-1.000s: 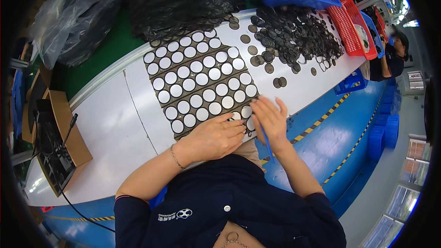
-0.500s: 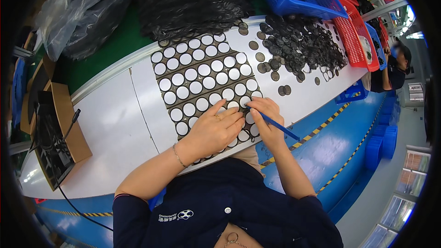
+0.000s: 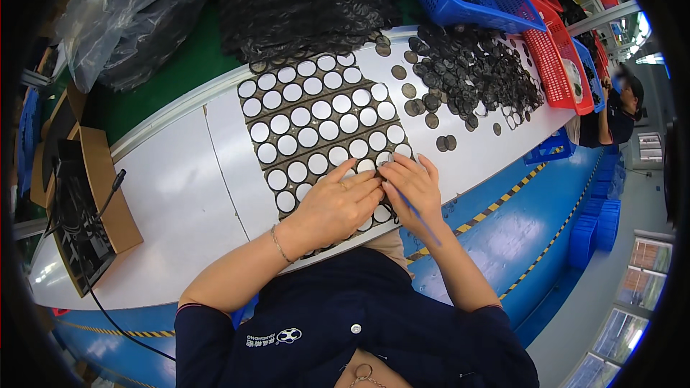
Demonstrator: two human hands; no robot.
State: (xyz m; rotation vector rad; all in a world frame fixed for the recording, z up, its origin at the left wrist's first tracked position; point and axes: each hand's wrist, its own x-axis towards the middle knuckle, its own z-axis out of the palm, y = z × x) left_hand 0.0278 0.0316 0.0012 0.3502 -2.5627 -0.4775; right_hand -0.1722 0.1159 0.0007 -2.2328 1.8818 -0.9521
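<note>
A dark sheet (image 3: 313, 150) with rows of white circles lay flat on the white bench (image 3: 176, 194), mid-frame. The left hand (image 3: 339, 205) rested on it, its fingers a bit spread. The right hand (image 3: 417, 190) held a thin blue stick (image 3: 425, 226); I could not tell if its fingertips pinched the sheet. Dark rounds (image 3: 467, 72) sat upper right.

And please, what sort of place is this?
Probably a factory workshop: a white worktable carries rows of white discs and a heap of black discs, plastic baskets are at the far right, and yellow-black stripes mark the blue floor.
</note>
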